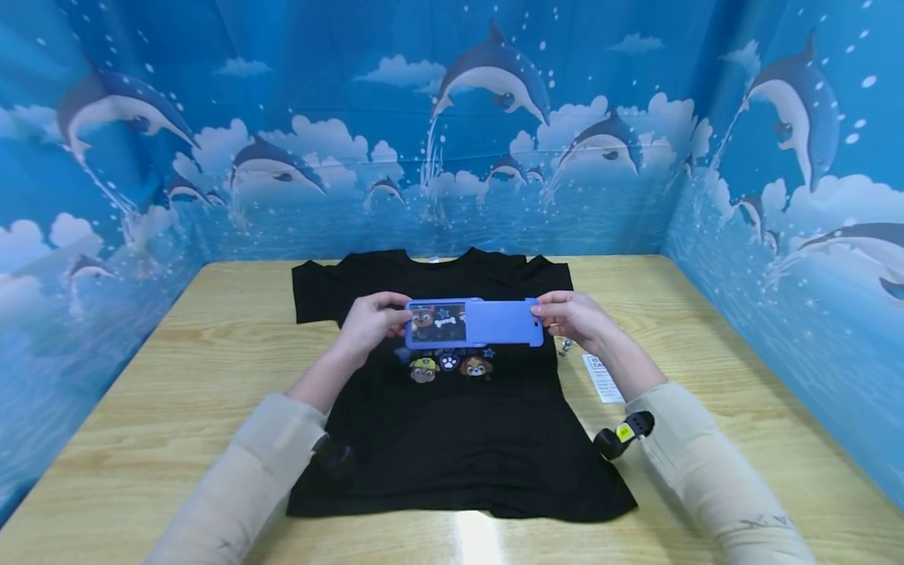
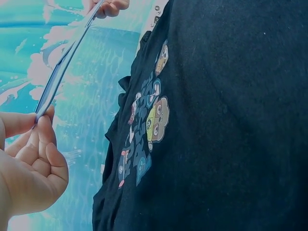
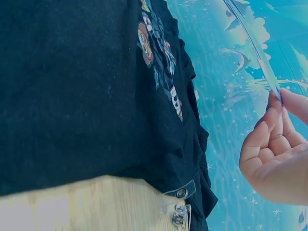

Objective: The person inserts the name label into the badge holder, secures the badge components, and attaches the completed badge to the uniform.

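A purple-blue card holder [image 1: 497, 322] hangs level above a black T-shirt [image 1: 452, 439], its right half slid out of the framed left half. Through the left half's window the shirt's print shows. My left hand [image 1: 370, 326] pinches the holder's left end between thumb and fingers. The slid-out right end is pinched by my right hand [image 1: 570, 318]. Both wrist views show the holder almost edge-on, with the left hand [image 2: 36, 166] and right hand [image 3: 274, 149] each at one end. The T-shirt lies spread out, with cartoon dog faces on its chest.
On the wooden table [image 1: 212, 377], right of the shirt, lies a white printed card [image 1: 603, 378], partly behind my right forearm. A metal clip [image 3: 179, 214] with a clear snap strap is near the shirt's edge. A dolphin-print curtain [image 1: 452, 212] encloses the back and sides.
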The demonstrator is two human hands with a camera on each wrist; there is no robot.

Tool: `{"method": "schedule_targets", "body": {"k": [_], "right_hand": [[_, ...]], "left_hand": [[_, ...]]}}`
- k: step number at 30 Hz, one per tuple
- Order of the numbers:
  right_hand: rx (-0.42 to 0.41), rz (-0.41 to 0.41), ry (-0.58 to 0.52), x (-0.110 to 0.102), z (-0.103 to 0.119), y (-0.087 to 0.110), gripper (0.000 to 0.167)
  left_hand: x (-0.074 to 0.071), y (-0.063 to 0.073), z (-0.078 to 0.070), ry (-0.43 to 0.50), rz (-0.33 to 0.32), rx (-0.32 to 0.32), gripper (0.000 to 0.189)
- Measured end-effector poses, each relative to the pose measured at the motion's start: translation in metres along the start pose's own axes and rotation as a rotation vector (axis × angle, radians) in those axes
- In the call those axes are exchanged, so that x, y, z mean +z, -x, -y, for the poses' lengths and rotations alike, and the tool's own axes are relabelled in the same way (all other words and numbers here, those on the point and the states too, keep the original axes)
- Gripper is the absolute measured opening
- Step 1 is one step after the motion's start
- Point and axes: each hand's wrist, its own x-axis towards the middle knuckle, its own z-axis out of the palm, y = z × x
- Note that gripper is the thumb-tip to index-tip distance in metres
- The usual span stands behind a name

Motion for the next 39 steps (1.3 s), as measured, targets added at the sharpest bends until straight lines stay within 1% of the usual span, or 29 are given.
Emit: {"method": "schedule_targets", "body": {"k": [4,7,13,17,21,26,33,39], "right_hand": [[0.007,0.006,-0.006,-0.002,0.0,0.001,0.003],[0.005,0.019,0.004,-0.005,-0.001,0.002,0.006],[0.001,0.031,0.017,-0.011,-0.003,0.004,0.003],[-0.007,0.047,-0.025,-0.016,-0.005,0.006,0.008],[-0.016,0.064,-0.073,-0.02,-0.007,0.008,0.014],[-0.006,0.089,-0.095,-0.026,-0.011,0.009,0.02],[0.011,0.1,-0.064,-0.032,-0.02,0.012,0.015],[0.048,0.115,-0.038,-0.033,-0.029,0.012,0.017]], "left_hand": [[-0.002,0.0,0.002,0.003,-0.007,-0.009,0.031],[-0.002,0.001,0.002,0.003,-0.003,-0.015,0.031],[-0.002,0.003,0.001,0.002,-0.006,-0.02,0.033],[-0.003,0.003,0.002,0.007,-0.011,-0.034,0.034],[-0.004,0.003,0.003,0.009,-0.015,-0.062,0.033],[-0.005,0.003,0.003,0.011,-0.015,-0.08,0.032],[-0.006,0.003,0.003,0.003,-0.011,-0.07,0.032],[-0.008,0.004,0.004,-0.006,-0.014,-0.084,0.033]]}}
